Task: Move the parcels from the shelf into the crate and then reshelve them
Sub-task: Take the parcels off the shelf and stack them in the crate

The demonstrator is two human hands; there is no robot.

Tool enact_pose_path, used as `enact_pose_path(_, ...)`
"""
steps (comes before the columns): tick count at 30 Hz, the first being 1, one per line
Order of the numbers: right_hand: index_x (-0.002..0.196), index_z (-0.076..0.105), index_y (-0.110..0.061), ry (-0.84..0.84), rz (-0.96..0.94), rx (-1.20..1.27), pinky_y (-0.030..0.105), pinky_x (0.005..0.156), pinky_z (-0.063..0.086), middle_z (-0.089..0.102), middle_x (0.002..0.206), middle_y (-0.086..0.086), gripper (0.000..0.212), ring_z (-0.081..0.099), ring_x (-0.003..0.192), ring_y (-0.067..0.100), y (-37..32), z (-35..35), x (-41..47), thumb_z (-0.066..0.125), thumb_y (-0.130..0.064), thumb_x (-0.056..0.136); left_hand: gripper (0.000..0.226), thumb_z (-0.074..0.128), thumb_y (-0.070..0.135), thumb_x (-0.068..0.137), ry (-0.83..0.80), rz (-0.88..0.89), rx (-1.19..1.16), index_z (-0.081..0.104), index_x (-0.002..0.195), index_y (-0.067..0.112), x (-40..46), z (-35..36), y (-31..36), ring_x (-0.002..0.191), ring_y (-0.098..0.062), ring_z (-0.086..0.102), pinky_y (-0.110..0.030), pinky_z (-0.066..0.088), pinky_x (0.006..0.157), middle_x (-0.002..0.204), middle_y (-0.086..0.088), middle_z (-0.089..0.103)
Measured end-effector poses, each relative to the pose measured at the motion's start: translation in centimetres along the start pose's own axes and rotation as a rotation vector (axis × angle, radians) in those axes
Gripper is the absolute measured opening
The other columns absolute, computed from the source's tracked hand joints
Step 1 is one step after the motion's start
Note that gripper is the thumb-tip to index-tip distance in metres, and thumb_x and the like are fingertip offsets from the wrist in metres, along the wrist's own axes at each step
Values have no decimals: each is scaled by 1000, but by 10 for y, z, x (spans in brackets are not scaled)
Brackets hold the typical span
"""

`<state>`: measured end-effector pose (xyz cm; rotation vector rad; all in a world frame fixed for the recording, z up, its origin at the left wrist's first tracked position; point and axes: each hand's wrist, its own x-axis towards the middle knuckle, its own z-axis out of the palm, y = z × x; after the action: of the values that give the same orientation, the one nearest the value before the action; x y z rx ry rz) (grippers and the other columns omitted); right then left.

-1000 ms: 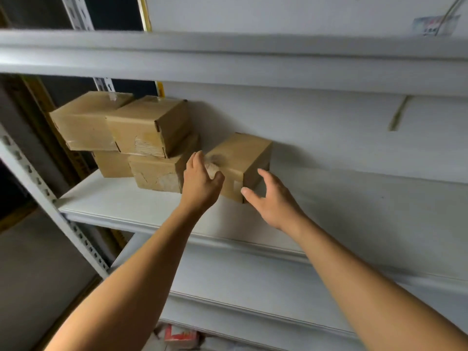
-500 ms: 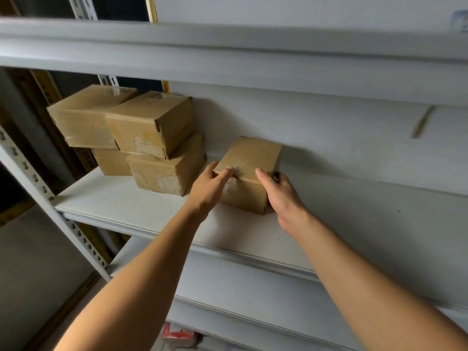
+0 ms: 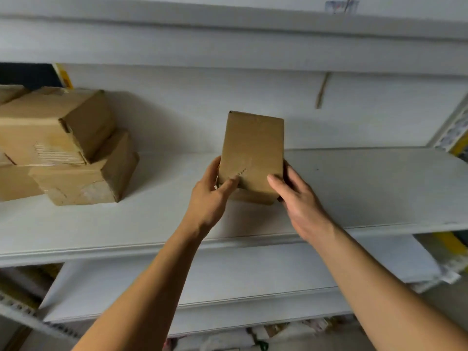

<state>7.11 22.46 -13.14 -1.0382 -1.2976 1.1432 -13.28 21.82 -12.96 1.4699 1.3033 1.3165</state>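
— Both hands have closed in on the single parcel since a second ago. Back then the left hand only touched its near corner and the right hand hung open beside it; half a second ago they came to its two sides.

— And now?

— Now the left hand pinches it, thumb on the brown face, fingers behind the left edge. The right hand clamps the right edge the same way, thumb on the face, fingers out of sight behind.

— Is it off the shelf?

— It looks tipped up toward the camera, with its broad face showing. Its bottom edge sits over the middle of the shelf board, somewhat back from the front edge. Whether that edge touches the board, I cannot tell.

— What about the other parcels?

— The stacked parcels are at the left end of the shelf, against the back wall, apart from the held one and untouched.

— What does that mean for the job?

— I judge this as the start of a pick: one parcel in hand, bound for the crate. No crate shows in view, so it has to be below or behind.

— Any risk?

— Little; a two-sided hold on a light-looking carton should carry well.
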Motion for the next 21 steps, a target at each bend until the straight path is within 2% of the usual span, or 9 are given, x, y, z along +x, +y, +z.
enact_pose_path(4,156,46,-30,124,-2,-18,39,123,39,64,147,-14,53,57,139,8,-12,-50,-45,59,-16,107,47,63,26,104,-123,71,-22,51,147,41,-16,52,13,108,12,62,-6,49,86,125,31,64)
enact_pose_path(10,156,43,-48,330,21,-50,25,111,43,62,140,-31,58,57,130,-8,-29,-133,-128,65,-32,104,48,64,25,105,-357,137,-69,50,149,39,-55,141,39,111,10,64,-6,48,85,124,26,68)
enact_pose_path(12,154,43,-50,413,39,-39,25,111,43,62,139,-31,60,58,130,-9,-29,-161,-157,67,-33,102,51,63,29,105,-429,154,-66,47,152,39,-72,174,46,111,10,63,-8,49,86,127,23,67)
enact_pose_path(16,154,46,-48,594,66,-21,34,119,42,63,139,-30,64,59,130,-5,-26,-219,-224,72,-34,98,48,62,29,106,-585,153,-84,47,151,39,-116,246,55,113,6,64,-11,49,88,123,29,67)
enact_pose_path(18,156,47,-43,667,70,-17,37,119,43,64,140,-26,63,60,130,-3,-24,-248,-262,70,-28,99,47,63,31,104,-660,142,-89,49,147,45,-144,285,60,115,7,63,-13,48,92,123,32,67)
enact_pose_path(21,159,44,-32,752,81,-1,36,119,43,63,146,-18,63,58,134,1,-23,-295,-327,66,-18,102,45,63,33,103,-760,114,-66,49,140,54,-194,345,67,107,12,63,-3,45,84,117,34,68)
